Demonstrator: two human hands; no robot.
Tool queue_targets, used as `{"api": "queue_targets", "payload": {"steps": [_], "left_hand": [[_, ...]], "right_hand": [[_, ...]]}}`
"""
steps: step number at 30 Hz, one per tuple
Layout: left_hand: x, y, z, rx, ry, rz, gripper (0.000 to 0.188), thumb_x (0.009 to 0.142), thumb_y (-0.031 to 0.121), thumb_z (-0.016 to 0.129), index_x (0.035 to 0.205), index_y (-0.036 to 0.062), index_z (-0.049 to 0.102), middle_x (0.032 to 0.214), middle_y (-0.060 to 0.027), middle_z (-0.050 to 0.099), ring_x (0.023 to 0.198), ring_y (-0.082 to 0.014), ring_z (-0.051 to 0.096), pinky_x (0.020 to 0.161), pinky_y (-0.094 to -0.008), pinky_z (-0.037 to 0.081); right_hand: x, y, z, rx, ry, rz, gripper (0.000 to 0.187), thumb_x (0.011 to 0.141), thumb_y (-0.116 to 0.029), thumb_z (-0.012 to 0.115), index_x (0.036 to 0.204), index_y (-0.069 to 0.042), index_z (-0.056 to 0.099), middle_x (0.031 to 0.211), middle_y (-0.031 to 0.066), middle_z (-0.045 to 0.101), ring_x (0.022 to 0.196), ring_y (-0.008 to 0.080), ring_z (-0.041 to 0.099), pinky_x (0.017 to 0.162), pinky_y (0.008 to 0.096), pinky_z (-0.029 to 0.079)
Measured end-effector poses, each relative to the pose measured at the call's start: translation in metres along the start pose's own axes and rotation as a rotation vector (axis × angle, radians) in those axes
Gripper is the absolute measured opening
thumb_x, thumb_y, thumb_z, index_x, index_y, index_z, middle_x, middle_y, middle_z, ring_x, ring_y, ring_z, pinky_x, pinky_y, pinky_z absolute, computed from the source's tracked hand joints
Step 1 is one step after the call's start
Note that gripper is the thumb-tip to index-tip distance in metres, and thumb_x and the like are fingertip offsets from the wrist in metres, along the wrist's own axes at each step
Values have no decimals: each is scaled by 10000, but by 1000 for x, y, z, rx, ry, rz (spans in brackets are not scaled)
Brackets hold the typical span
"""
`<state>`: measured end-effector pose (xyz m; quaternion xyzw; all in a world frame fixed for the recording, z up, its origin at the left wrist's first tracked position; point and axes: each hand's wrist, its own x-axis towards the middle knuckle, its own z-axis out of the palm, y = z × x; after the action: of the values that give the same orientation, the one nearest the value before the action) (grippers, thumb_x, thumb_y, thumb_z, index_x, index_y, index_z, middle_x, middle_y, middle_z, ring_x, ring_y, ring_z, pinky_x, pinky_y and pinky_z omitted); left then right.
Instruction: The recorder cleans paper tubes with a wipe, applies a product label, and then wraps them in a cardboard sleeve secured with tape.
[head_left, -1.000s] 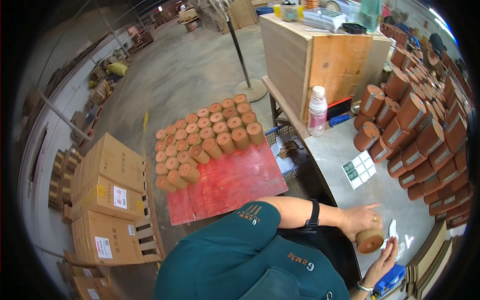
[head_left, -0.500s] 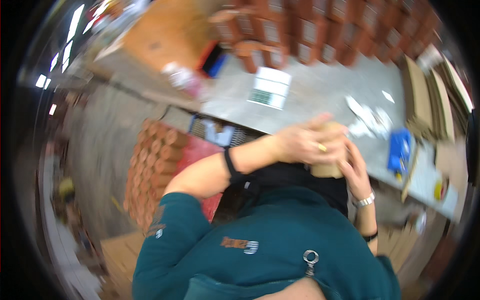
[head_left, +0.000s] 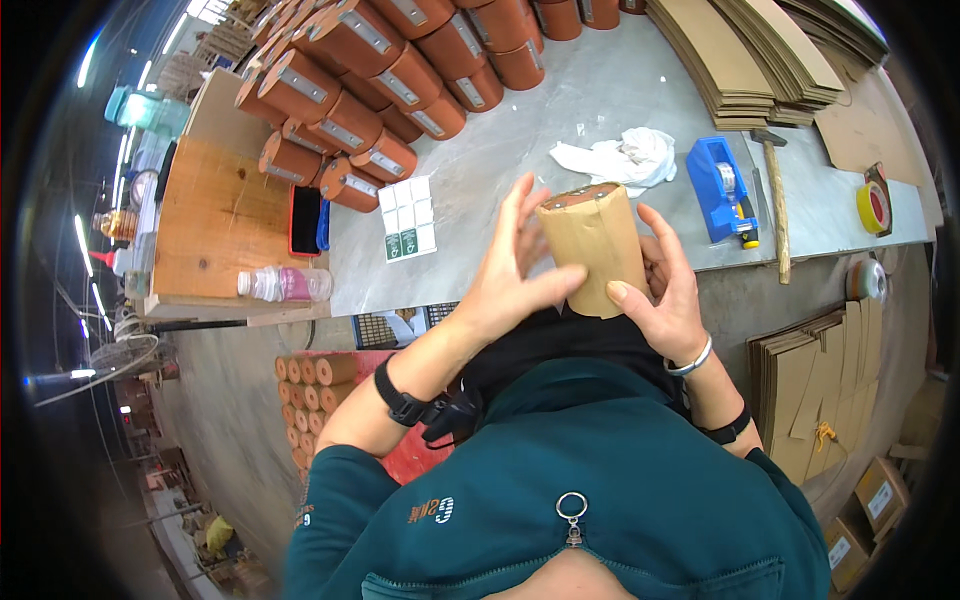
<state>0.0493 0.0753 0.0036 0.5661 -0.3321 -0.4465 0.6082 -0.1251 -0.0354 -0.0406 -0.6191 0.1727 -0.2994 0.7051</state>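
Head view: from my end I've got a grey tabletop (head_left: 480,180), a big stack of reddish-brown cylinders (head_left: 440,60) toward its far left, then one paper-wrapped cylinder (head_left: 603,245), slightly tilted, over the near edge. Left hand (head_left: 505,280) is spread wide beside it, can't tell if touching; right hand (head_left: 672,310) grips it.
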Motion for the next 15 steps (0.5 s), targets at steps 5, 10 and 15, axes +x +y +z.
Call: {"api": "queue_targets", "payload": {"steps": [5, 10, 15], "left_hand": [[29, -8, 31, -146, -116, -220, 794, 791, 210, 823, 1424, 39, 377, 1320, -146, 540, 1211, -228, 549, 1019, -387, 463], [48, -28, 47, -22, -159, -96, 821, 744, 185, 849, 1409, 24, 395, 1300, -122, 561, 1188, -211, 567, 991, -362, 481], [67, -74, 51, 373, -210, 281, 999, 598, 187, 928, 1406, 23, 364, 1331, -139, 536, 1250, -238, 530, 1043, -376, 442]], "right_hand": [[3, 7, -10, -14, 100, -73, 857, 836, -113, 730, 1502, 49, 216, 1293, 220, 554, 1206, 279, 578, 1031, 384, 458], [2, 12, -42, -123, 87, -134, 855, 802, -106, 749, 1489, 48, 264, 1367, 231, 529, 1260, 298, 553, 1061, 397, 438], [-3, 24, -68, -424, 64, -177, 824, 733, -67, 761, 1444, 38, 359, 1328, 217, 564, 1235, 332, 577, 1048, 379, 446]]}}
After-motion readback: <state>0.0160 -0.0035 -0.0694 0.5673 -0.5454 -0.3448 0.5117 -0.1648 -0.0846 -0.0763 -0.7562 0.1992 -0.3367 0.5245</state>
